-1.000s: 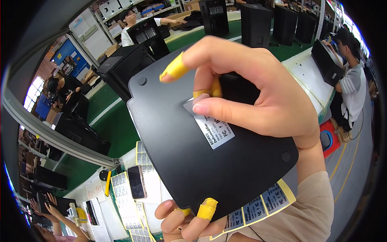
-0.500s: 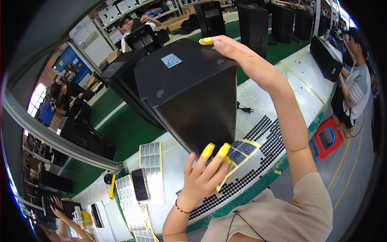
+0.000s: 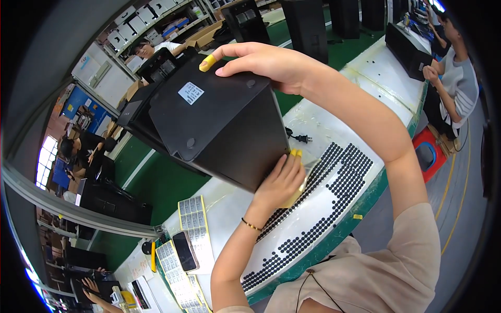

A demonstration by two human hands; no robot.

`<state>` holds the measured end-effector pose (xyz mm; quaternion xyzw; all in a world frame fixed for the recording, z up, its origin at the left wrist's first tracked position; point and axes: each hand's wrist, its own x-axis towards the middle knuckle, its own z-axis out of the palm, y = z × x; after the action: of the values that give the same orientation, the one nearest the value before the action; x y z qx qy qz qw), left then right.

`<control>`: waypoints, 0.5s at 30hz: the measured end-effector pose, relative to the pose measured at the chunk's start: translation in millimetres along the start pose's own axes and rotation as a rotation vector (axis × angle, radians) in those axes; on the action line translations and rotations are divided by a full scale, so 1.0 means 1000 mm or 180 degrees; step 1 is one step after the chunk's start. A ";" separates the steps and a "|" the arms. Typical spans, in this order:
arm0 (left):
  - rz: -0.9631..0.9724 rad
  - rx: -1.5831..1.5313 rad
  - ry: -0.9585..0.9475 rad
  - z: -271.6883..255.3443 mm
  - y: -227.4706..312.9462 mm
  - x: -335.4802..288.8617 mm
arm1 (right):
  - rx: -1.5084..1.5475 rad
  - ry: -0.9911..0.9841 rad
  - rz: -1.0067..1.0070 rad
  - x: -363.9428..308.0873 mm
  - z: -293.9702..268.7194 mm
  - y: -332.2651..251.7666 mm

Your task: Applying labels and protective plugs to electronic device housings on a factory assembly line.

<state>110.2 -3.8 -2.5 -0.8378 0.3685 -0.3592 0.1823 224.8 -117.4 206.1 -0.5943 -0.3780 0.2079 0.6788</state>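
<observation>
A black speaker cabinet (image 3: pixel 245 135) stands tilted on the bench before me, its upper panel bearing a silver label (image 3: pixel 191 93) and round dark feet. My right hand (image 3: pixel 255 63) grips the panel's far edge, with a yellow finger cot on the index finger and the thumb lying on the surface. Low on the cabinet's right side, my left hand (image 3: pixel 283 181) presses close, its fingers curled and yellow cots on some tips. Pinched in that hand is a yellowish label sheet (image 3: pixel 301 195), mostly hidden behind the fingers.
Rows of small black round pads (image 3: pixel 344 172) cover the bench beside a plug (image 3: pixel 302 139). Label sheets (image 3: pixel 193 216) and a phone (image 3: pixel 185 251) lie at left. More black cabinets (image 3: pixel 305 31) stand beyond. Co-workers sit or stand on both sides; a red stool (image 3: pixel 436 156) is at right.
The cabinet has shifted left and tilted more. My right hand has moved left with it. My left hand has moved right and up to its lower side, so less of the label sheet shows.
</observation>
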 end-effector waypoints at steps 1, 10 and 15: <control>0.0192 0.0402 -0.0135 0.010 -0.008 0.001 | 0.0002 0.0020 -0.0007 0.000 -0.002 0.000; 0.0340 0.1377 0.0030 0.117 -0.063 0.024 | -0.1092 0.0345 -0.0867 0.005 -0.011 0.007; -0.0289 -0.0091 -0.0356 0.128 -0.069 0.033 | -0.0893 0.0445 -0.1057 0.014 -0.049 0.043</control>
<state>253.7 23.0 -34.1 -0.8749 0.3244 -0.3145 0.1742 277.7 -130.2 168.3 -0.6254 -0.4479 -0.0029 0.6389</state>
